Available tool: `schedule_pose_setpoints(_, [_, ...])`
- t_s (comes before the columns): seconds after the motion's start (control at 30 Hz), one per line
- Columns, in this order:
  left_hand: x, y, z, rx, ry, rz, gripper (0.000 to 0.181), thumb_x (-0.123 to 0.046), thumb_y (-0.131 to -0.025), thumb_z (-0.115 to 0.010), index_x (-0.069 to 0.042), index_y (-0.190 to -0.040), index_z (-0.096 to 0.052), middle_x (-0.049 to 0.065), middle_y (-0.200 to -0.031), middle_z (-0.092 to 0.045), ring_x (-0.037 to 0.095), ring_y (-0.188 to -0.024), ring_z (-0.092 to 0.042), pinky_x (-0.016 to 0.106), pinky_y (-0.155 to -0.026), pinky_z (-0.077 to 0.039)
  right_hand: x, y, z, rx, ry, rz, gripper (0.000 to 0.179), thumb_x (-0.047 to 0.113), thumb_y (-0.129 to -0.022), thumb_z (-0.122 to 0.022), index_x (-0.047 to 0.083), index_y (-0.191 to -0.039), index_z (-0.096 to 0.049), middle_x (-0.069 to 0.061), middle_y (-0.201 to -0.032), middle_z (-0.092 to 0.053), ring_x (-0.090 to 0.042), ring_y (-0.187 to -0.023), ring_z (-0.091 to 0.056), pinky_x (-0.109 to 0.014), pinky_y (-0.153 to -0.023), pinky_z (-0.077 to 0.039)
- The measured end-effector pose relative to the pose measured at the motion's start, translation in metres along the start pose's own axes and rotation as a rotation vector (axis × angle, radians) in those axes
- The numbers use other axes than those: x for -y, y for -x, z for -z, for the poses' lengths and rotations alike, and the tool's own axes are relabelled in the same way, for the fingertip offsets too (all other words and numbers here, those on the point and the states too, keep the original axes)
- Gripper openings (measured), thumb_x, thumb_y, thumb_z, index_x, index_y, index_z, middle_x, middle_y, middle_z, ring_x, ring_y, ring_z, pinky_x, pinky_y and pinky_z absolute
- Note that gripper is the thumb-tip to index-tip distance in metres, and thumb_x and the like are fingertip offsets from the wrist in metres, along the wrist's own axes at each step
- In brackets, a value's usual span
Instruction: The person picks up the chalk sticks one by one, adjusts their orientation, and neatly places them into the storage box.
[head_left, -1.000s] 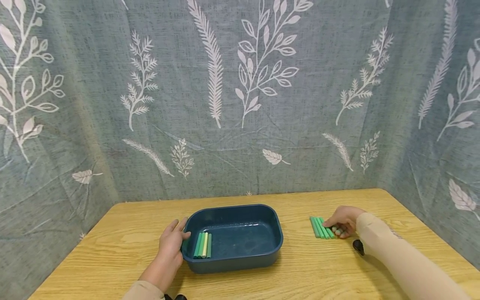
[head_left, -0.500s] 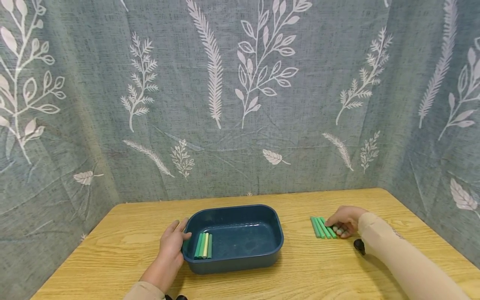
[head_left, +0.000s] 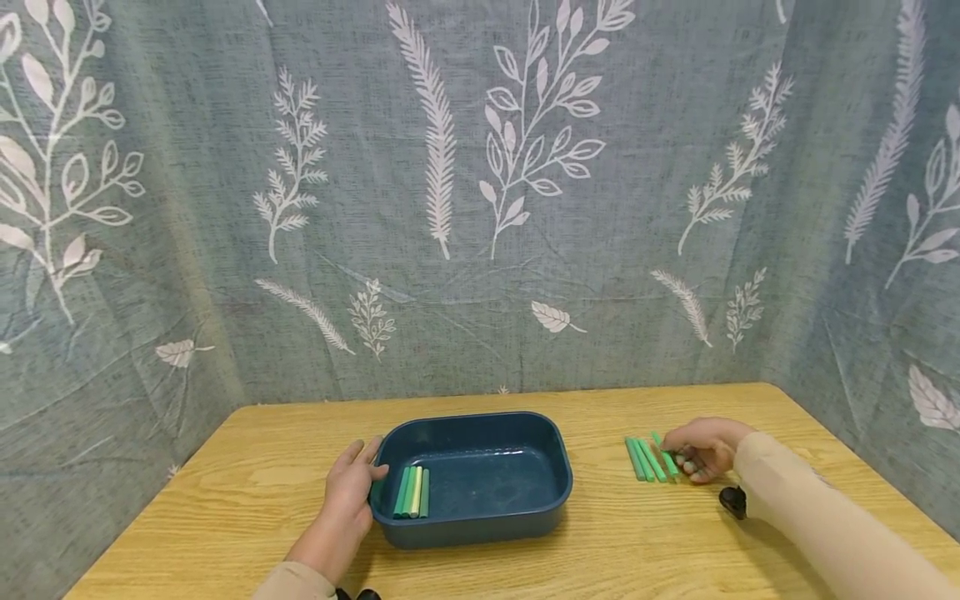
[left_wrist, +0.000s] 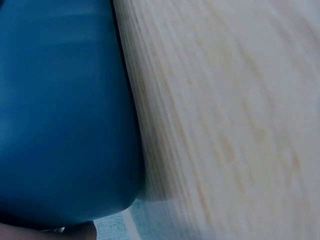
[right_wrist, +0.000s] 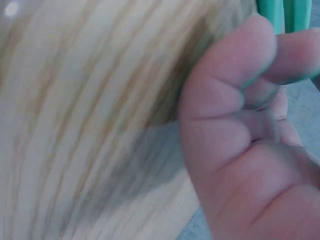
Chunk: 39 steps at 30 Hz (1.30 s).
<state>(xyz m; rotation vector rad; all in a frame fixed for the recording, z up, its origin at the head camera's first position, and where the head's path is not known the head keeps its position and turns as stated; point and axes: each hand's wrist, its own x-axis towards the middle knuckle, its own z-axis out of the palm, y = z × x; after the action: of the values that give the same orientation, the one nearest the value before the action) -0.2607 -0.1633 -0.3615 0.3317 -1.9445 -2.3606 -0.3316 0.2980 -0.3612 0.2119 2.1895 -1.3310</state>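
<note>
In the head view my left hand [head_left: 350,487] holds the left end of a deep dark-blue tray [head_left: 480,518], thumb over the rim and fingers along the outside wall. Inside, at the tray's left end, several chalk sticks lie side by side: green ones [head_left: 424,493] and a pale yellow one [head_left: 416,492]. At the right of the table my right hand [head_left: 703,450] pinches a green chalk stick [head_left: 671,465] between thumb and fingers. Just left of it lie more green chalk sticks [head_left: 643,460] in a row. The right wrist view shows green smudges on the fingertips [right_wrist: 252,80].
The wooden table [head_left: 600,542] spreads between tray and right hand. A grey-blue curtain [head_left: 450,333] with white leaf prints surrounds its back and sides. The tray's outer wall [left_wrist: 65,115] fills the left of the left wrist view.
My right hand has shifted slightly right, taking one green chalk stick away from the row, so a gap now shows there. The left hand keeps its place at the tray.
</note>
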Motion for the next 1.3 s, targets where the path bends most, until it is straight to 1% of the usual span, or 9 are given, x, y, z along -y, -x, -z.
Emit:
schedule_pose_setpoints(0.17, [0.0,0.0,0.0,-0.011,0.001,-0.003,0.074,0.018,-0.091,-0.036,0.006,-0.152,0.005,0.025,-0.156,-0.014,0.044,-0.144,0.003,0.051,-0.115,-0.013,0.001,0.01,0.001,0.031,-0.054,0.057,0.016,0.021,-0.094,-0.053,0.011,-0.082,-0.057,-0.005,-0.079,-0.052,-0.014,-0.069,-0.054,-0.027,-0.065,-0.051])
schedule_pose_setpoints(0.23, [0.0,0.0,0.0,-0.014,-0.001,-0.004,0.074,0.018,-0.091,-0.036,0.007,-0.152,0.004,0.025,-0.156,-0.014,0.044,-0.144,0.004,0.051,-0.115,-0.012,0.005,0.013,0.002,0.057,-0.07,0.088,0.016,0.02,-0.095,-0.05,0.012,-0.082,-0.056,-0.003,-0.079,-0.052,-0.014,-0.071,-0.056,-0.028,-0.067,-0.052])
schedule_pose_setpoints(0.4, [0.0,0.001,0.0,-0.018,-0.006,-0.007,0.073,0.018,-0.091,-0.036,0.007,-0.152,0.004,0.025,-0.156,-0.014,0.044,-0.144,0.004,0.052,-0.115,-0.011,0.02,0.022,0.004,0.116,-0.117,0.154,0.022,0.018,-0.098,-0.047,0.013,-0.08,-0.058,0.0,-0.075,-0.055,-0.012,-0.07,-0.06,-0.029,-0.071,-0.055])
schedule_pose_setpoints(0.57, [0.001,0.002,0.0,-0.021,-0.006,-0.004,0.073,0.018,-0.091,-0.036,0.007,-0.152,0.003,0.025,-0.156,-0.015,0.045,-0.144,0.003,0.052,-0.115,-0.012,0.038,0.031,0.001,0.178,-0.146,0.196,0.022,0.017,-0.1,-0.046,0.011,-0.085,-0.061,-0.001,-0.078,-0.062,-0.01,-0.072,-0.064,-0.028,-0.073,-0.055])
schedule_pose_setpoints(0.77, [0.0,0.002,0.001,-0.024,-0.008,-0.009,0.073,0.019,-0.09,-0.035,0.007,-0.152,0.003,0.026,-0.155,-0.016,0.045,-0.144,0.004,0.052,-0.115,-0.011,0.057,0.035,-0.01,0.174,-0.161,0.215,0.019,0.016,-0.099,-0.048,0.01,-0.087,-0.061,-0.002,-0.079,-0.062,-0.012,-0.074,-0.065,-0.032,-0.077,-0.055])
schedule_pose_setpoints(0.97, [0.0,0.002,0.001,-0.025,-0.007,-0.007,0.073,0.018,-0.091,-0.035,0.007,-0.152,0.003,0.025,-0.156,-0.015,0.045,-0.144,0.004,0.053,-0.115,-0.009,0.072,0.033,-0.02,0.172,-0.167,0.228,0.017,0.016,-0.099,-0.048,0.002,-0.1,-0.057,-0.005,-0.084,-0.061,-0.015,-0.079,-0.065,-0.032,-0.078,-0.055])
schedule_pose_setpoints(1.1, [0.0,0.002,0.001,-0.028,-0.006,-0.009,0.073,0.018,-0.09,-0.035,0.007,-0.152,0.003,0.026,-0.155,-0.016,0.045,-0.144,0.003,0.053,-0.115,-0.009,0.08,0.032,-0.028,0.186,-0.193,0.228,0.017,0.016,-0.1,-0.048,0.0,-0.104,-0.054,-0.006,-0.085,-0.062,-0.015,-0.08,-0.066,-0.033,-0.078,-0.055])
schedule_pose_setpoints(1.17, [0.0,0.003,0.001,-0.027,-0.006,-0.012,0.073,0.018,-0.09,-0.035,0.007,-0.152,0.003,0.026,-0.155,-0.016,0.046,-0.144,0.003,0.053,-0.115,-0.009,0.083,0.031,-0.032,0.192,-0.203,0.23,0.019,0.015,-0.099,-0.048,-0.002,-0.106,-0.052,-0.006,-0.085,-0.062,-0.014,-0.079,-0.066,-0.033,-0.078,-0.055])
schedule_pose_setpoints(1.3, [0.0,0.004,0.001,-0.026,-0.009,-0.016,0.072,0.018,-0.09,-0.035,0.008,-0.151,0.002,0.026,-0.155,-0.016,0.046,-0.143,0.002,0.053,-0.115,-0.009,0.088,0.028,-0.041,0.207,-0.213,0.236,0.032,0.016,-0.099,-0.048,-0.007,-0.121,-0.045,-0.008,-0.09,-0.061,-0.015,-0.08,-0.066,-0.031,-0.077,-0.055])
